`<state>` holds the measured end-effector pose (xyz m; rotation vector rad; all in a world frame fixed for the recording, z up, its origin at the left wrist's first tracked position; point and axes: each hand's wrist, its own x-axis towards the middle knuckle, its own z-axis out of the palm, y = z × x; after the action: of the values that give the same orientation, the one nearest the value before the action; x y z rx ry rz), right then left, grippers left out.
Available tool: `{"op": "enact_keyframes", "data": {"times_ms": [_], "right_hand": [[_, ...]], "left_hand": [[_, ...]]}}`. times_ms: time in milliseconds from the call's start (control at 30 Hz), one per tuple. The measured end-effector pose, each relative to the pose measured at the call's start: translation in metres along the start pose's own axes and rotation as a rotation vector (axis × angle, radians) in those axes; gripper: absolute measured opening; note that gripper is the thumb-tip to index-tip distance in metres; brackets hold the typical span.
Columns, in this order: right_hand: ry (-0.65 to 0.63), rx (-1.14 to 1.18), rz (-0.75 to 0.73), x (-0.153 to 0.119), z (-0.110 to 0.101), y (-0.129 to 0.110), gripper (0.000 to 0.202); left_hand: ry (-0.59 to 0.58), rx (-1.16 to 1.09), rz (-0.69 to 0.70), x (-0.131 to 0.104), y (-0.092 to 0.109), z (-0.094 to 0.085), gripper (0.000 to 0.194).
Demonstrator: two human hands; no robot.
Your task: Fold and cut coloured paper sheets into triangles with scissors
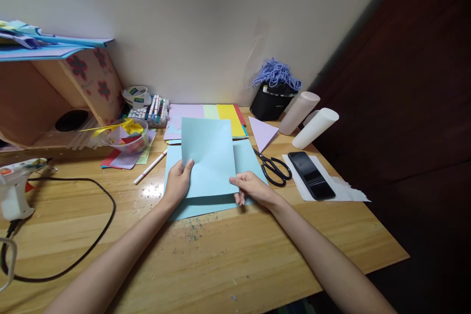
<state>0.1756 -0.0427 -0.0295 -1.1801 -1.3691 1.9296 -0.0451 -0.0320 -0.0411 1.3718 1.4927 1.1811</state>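
Observation:
A light blue sheet of paper (209, 157) is held up above the desk between my two hands. My left hand (178, 179) grips its left edge, thumb on the front face and fingers hidden behind. At the lower right corner, my right hand (252, 186) pinches the sheet between thumb and fingers, with some fingertips showing below. Beneath lies a larger light blue paper (250, 159), partly covered by the held sheet. Black-handled scissors (275, 169) rest just right of it, their blades partly hidden. To the left lies a white marker (150, 167).
Coloured papers (230, 117) lie at the back, with a lilac paper triangle (263, 132) beside them. A phone (311, 175) sits on white paper at right, below two pale cylinders (315, 127). At left are a glue gun (16, 189), its black cable, and a bowl of scraps (127, 140).

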Motion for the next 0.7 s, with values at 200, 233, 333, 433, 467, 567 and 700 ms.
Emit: {"op": "enact_keyframes", "data": {"times_ms": [200,233,333,433,467,567,700], "right_hand": [[-0.083,-0.013,-0.012,-0.002,-0.001,-0.001,0.033],[-0.084,-0.013,-0.006,-0.002,-0.001,-0.001,0.034],[-0.065,-0.003,0.018,-0.002,0.000,-0.001,0.037],[-0.019,-0.013,0.006,-0.002,0.002,-0.002,0.036],[-0.003,-0.025,-0.019,-0.002,0.003,-0.002,0.034],[0.053,-0.070,-0.097,-0.002,0.005,-0.001,0.032],[0.094,-0.107,-0.045,0.001,0.004,0.004,0.042]], "left_hand": [[0.025,0.016,-0.003,0.001,-0.002,-0.001,0.034],[0.029,0.026,-0.003,0.001,-0.001,-0.001,0.034],[0.044,0.053,0.014,0.001,0.001,-0.002,0.034],[-0.017,0.075,0.063,-0.003,0.004,-0.001,0.033],[-0.049,0.097,0.083,-0.004,0.005,-0.001,0.032],[-0.101,0.184,0.149,-0.009,0.009,0.001,0.030],[-0.089,0.208,0.182,-0.011,0.010,0.002,0.028]]}}
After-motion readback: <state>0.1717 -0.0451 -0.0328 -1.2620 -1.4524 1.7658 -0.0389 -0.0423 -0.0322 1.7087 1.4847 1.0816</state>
